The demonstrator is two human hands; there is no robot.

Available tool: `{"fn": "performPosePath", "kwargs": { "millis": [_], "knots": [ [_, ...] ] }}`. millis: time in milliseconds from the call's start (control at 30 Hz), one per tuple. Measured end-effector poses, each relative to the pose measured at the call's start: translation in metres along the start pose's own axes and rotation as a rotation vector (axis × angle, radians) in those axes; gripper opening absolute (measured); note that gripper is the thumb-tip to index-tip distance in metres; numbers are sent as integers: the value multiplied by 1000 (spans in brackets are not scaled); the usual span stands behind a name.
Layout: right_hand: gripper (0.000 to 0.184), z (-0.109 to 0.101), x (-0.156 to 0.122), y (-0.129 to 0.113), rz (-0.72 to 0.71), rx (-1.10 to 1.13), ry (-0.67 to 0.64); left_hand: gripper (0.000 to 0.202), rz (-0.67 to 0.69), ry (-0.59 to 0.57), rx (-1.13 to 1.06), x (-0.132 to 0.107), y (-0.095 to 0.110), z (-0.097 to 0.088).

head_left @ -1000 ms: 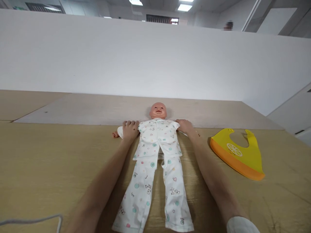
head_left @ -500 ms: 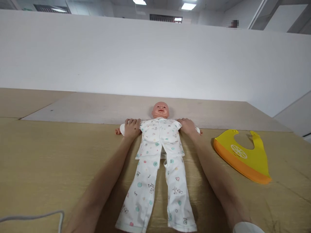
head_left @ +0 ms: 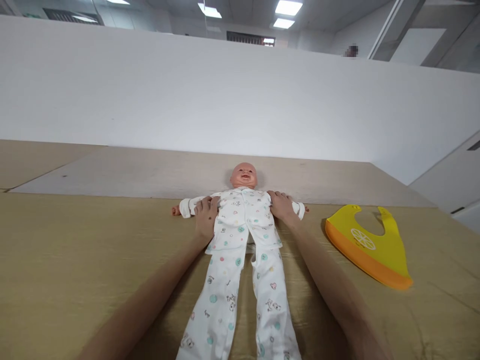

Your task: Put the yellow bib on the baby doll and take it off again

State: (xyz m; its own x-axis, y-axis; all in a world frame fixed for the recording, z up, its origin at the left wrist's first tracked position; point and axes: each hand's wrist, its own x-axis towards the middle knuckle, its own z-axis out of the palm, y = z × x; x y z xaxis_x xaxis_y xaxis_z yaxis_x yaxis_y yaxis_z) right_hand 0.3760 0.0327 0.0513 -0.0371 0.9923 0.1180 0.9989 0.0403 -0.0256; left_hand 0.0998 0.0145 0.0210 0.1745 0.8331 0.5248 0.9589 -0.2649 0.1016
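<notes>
A baby doll (head_left: 243,175) lies face up on the table in a white patterned shirt (head_left: 240,215) and matching trousers (head_left: 221,300). Its arms stretch out sideways in long white sleeves. My left hand (head_left: 206,215) rests against the shirt's side below the armpit on the picture's left, its fingers laid over the cloth's edge. On the other side, my right hand (head_left: 281,205) lies across the doll's shoulder and upper sleeve, fingers extended. Both thumbs are hard to make out. The trouser ends run out of the picture.
To the right lies a yellow bib (head_left: 378,245) with an orange pocket edge and a white citrus print. The brown table (head_left: 93,250) meets a paler strip, with a white partition (head_left: 225,100) behind it. A blurred person (head_left: 351,51) shows beyond the partition.
My left hand has slid down off the doll's sleeve to the shirt's side. My right hand has shifted inward, baring more of the sleeve. The view has tilted slightly up.
</notes>
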Motion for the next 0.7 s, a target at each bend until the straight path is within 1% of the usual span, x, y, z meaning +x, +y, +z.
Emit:
{"fn": "performPosePath", "kwargs": {
  "millis": [133,267,333,433,500,533,600,633,700],
  "knots": [
    [48,5,4,0,10,-10,49,39,-83,-83,2,3,6,-4],
    [45,3,5,3,-35,-23,80,42,-138,-211,1,2,4,-9],
    [45,1,1,4,-58,-26,95,40,-167,-258,2,0,3,-11],
    [49,2,-11,2,-83,-36,196,34,-223,-277,-25,-7,2,-16],
    [44,5,-25,-1,-102,-48,294,29,-246,-281,-21,-14,1,-23],
    [40,7,-33,-2,-99,-50,331,25,-239,-289,-16,-19,0,-27],
    [33,10,-53,-2,-66,-47,350,17,-160,-316,-31,-31,-3,-37],
    [30,11,-63,-2,-46,-45,337,15,-94,-330,-52,-38,-5,-41],
    [23,12,-82,1,-60,-31,273,17,80,-338,-110,-52,-11,-49]
  ]
}}
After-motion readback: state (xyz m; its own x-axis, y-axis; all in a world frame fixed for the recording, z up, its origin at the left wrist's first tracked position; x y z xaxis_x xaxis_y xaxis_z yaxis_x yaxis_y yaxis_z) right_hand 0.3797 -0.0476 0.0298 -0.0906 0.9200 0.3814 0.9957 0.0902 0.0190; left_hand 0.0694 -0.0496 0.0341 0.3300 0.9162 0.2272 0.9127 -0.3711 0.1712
